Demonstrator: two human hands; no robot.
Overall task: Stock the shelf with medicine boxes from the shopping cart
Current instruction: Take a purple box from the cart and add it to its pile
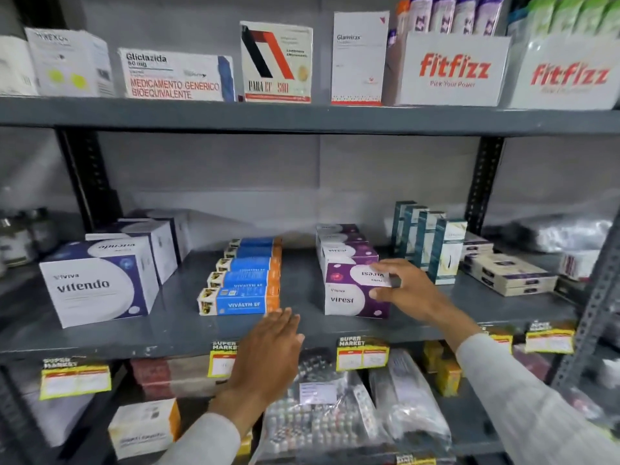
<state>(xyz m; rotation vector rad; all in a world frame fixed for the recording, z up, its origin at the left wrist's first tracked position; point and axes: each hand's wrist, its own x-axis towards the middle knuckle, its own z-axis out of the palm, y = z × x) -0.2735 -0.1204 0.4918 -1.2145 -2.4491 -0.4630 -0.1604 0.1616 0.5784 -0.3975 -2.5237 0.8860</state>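
Note:
On the grey middle shelf (167,327) stands a row of purple-and-white Virest boxes; my right hand (407,288) grips the front Virest box (349,297) at its right top corner, thumb on the front face. My left hand (268,354) hovers flat with fingers together just in front of the shelf edge, below the front blue-and-orange Vivalyn EF box (240,302), holding nothing. A row of Vivalyn boxes runs back behind it. White-and-blue Vitendo boxes (97,286) stand at the left. The shopping cart is out of view.
Teal upright cartons (446,251) and flat cream boxes (510,275) stand right of the Virest row. The upper shelf holds medicine boxes and Fitfizz display cartons (453,72). Yellow price tags (362,355) hang off the shelf edge. Blister-pack bags (322,417) fill the lower shelf.

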